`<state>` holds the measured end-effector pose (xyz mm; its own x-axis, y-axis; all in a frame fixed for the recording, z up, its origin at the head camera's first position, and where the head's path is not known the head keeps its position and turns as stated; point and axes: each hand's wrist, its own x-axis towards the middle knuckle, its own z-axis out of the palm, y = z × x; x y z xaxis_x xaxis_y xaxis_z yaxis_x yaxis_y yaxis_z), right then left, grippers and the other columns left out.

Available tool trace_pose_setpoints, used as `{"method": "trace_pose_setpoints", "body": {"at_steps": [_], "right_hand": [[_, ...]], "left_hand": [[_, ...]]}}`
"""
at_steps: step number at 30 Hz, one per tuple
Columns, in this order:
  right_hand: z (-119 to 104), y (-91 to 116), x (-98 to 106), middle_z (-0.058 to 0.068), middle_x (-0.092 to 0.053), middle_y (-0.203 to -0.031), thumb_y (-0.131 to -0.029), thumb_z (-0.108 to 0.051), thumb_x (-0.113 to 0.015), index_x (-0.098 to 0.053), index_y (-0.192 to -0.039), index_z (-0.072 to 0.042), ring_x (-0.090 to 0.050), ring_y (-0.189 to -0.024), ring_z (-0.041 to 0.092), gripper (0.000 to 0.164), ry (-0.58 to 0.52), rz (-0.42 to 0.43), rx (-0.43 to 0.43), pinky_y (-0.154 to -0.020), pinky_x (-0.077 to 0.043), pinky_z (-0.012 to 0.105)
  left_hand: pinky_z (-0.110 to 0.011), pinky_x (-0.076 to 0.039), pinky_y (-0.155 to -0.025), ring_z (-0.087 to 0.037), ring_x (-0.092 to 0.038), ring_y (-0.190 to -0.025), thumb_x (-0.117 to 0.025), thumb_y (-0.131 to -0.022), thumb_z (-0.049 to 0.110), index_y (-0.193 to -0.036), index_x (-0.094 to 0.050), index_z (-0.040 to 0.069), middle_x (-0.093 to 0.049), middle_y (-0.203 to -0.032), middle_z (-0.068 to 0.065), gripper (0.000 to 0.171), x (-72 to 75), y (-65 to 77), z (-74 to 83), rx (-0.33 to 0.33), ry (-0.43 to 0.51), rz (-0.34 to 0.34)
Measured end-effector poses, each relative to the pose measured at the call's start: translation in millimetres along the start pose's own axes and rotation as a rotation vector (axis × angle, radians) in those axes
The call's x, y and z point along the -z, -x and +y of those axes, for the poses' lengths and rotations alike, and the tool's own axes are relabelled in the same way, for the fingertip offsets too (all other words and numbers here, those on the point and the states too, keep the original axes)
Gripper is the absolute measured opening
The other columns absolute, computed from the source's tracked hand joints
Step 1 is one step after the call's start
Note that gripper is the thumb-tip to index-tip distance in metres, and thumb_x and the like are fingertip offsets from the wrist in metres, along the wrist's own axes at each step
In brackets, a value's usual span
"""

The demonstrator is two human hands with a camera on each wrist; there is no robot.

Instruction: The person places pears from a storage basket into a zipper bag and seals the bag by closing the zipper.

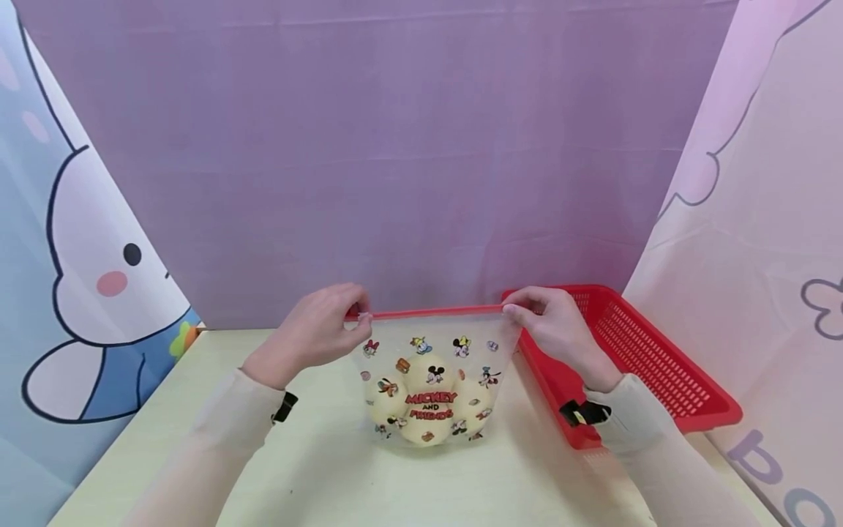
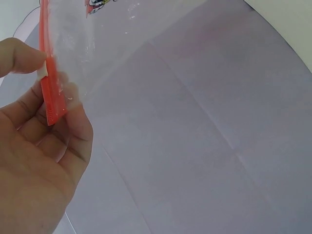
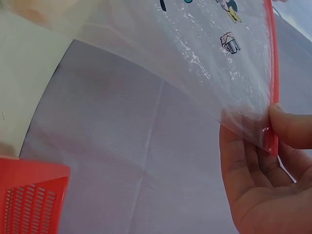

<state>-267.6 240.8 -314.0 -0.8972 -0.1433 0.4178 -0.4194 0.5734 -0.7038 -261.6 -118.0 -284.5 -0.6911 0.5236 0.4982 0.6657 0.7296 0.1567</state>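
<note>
A clear zip bag (image 1: 431, 399) printed with cartoon figures and red lettering hangs upright in front of me, its red zip strip (image 1: 435, 311) stretched straight across the top. Several pale yellow round balls (image 1: 421, 433) show through the plastic in its lower part. My left hand (image 1: 312, 333) pinches the left end of the strip. In the left wrist view, the thumb presses at a small whitish slider (image 2: 43, 70) on the strip, with fingers behind the plastic. At the other end, my right hand (image 1: 563, 333) pinches the top right corner between thumb and fingers.
A red perforated plastic basket (image 1: 658, 359) stands on the right of the pale table (image 1: 316, 454), behind and beside my right forearm. A purple cloth backdrop (image 1: 421, 161) rises behind the table, with printed cartoon curtains on both sides.
</note>
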Motion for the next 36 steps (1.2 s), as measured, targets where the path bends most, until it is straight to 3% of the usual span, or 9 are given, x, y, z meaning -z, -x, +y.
{"method": "trace_pose_setpoints", "body": {"at_steps": [20, 27, 36], "right_hand": [[1.7, -0.6, 0.5, 0.008, -0.071, -0.094, -0.097, -0.010, -0.070, -0.075, -0.107, -0.006, -0.061, -0.075, 0.024, 0.012, 0.021, 0.006, 0.010, -0.064, -0.055, 0.031], [0.2, -1.2, 0.5, 0.008, -0.071, -0.093, -0.097, -0.011, -0.070, -0.075, -0.107, -0.006, -0.061, -0.075, 0.025, 0.012, 0.019, 0.007, 0.003, -0.064, -0.055, 0.031], [-0.1, 0.3, 1.7, 0.009, -0.071, -0.096, -0.097, -0.010, -0.070, -0.075, -0.109, -0.006, -0.061, -0.076, 0.026, 0.013, 0.013, 0.005, -0.015, -0.066, -0.057, 0.033]], "left_hand": [[-0.033, -0.048, -0.068, -0.013, -0.051, -0.074, -0.060, -0.089, 0.007, -0.087, -0.064, 0.009, -0.058, -0.082, 0.003, 0.005, 6.9, 11.0, -3.8, 0.004, 0.031, 0.014], [-0.033, -0.048, -0.067, -0.021, -0.055, -0.075, -0.059, -0.090, 0.007, -0.088, -0.062, 0.007, -0.057, -0.082, 0.002, 0.004, 7.8, 11.9, -6.4, 0.005, 0.042, 0.014], [-0.032, -0.044, -0.065, -0.014, -0.048, -0.073, -0.059, -0.090, 0.007, -0.087, -0.061, 0.007, -0.055, -0.080, 0.002, 0.003, 13.9, 14.2, -6.7, -0.012, 0.040, 0.018]]}}
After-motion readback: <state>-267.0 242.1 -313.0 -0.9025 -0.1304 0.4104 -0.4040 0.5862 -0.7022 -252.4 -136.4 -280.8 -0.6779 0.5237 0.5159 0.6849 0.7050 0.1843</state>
